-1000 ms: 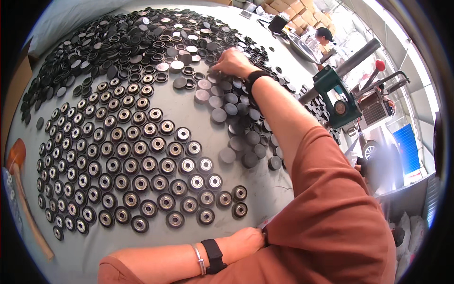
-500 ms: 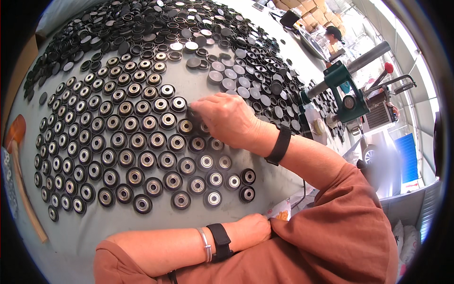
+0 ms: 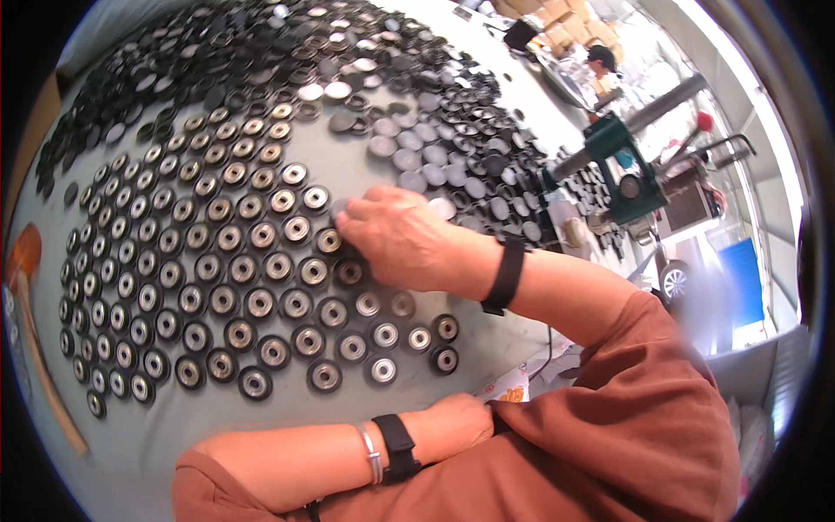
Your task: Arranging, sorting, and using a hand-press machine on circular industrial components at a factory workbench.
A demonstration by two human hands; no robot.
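My right hand (image 3: pixel 400 239) is over the right part of the rows, palm down with its fingers drawn together. At its fingertips shows the edge of a grey round cap (image 3: pixel 338 210), mostly covered by the hand. Beneath and to the left lie many black-rimmed wheels with metal bearings (image 3: pixel 259 303), spread flat in loose rows. My left hand (image 3: pixel 461 424) rests low in front of my body, beside the right sleeve. Its fingers are tucked out of sight.
A large heap of black rings and grey caps (image 3: pixel 261 52) covers the far table. More flat caps (image 3: pixel 409 160) lie beyond my right hand. A mallet (image 3: pixel 45 357) lies at the left edge. A green press (image 3: pixel 622 170) with a red-knobbed lever stands right; a person (image 3: pixel 600 70) is farther back.
My right hand has shifted slightly left and nearer, and a grey cap's edge now shows at its fingertips. The whole view has tilted a little. The left hand stays in place.
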